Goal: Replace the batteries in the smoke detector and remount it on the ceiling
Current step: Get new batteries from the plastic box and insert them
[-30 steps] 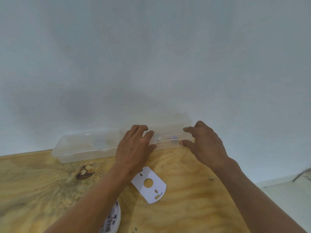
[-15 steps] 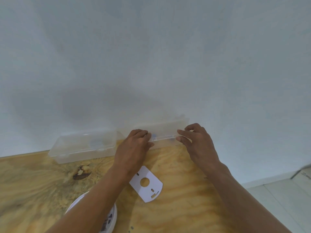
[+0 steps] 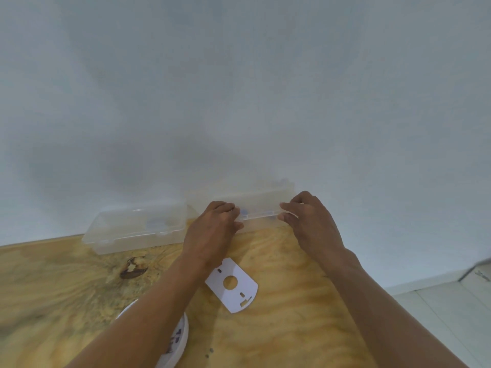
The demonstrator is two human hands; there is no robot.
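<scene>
Presently, head view: both hands work the front edge of the right-hand clear plastic box (image 3: 265, 205) against the wall. Left hand (image 3: 212, 229) and right hand (image 3: 310, 221) each have their grip pinched on its lid seam. Smoke detector (image 3: 175, 341) lies on the desk (image 3: 292, 328), partly under the left forearm; mounting plate (image 3: 233, 285) beside it. Step, judged: opening the box, probably for batteries. Next: lift the lid evenly.

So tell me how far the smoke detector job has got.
Done: the smoke detector is down on the wooden table, with the white mounting plate beside it. In hand: left hand and right hand grip the right clear plastic box. Left: swapping batteries and remounting.
</scene>
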